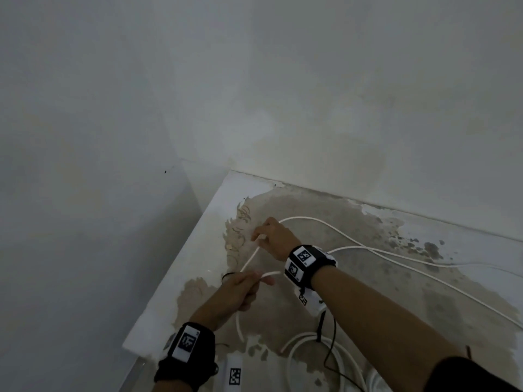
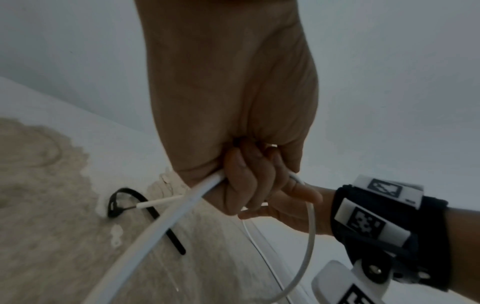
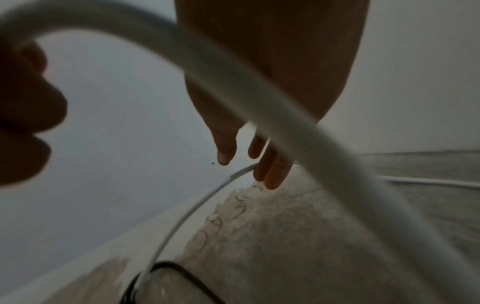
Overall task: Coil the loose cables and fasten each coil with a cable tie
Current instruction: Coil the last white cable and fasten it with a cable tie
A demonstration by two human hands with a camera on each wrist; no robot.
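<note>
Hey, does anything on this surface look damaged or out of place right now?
Yes. The white tabletop has a large patch where its coating has peeled, baring rough brown material with dark blotches near the wall. The white cable sprawls uncoiled over it.

You're in a bare, plain room (home or workshop, can't tell): blank grey walls (image 1: 254, 80), a worn, paint-peeled desk (image 1: 353, 222).
</note>
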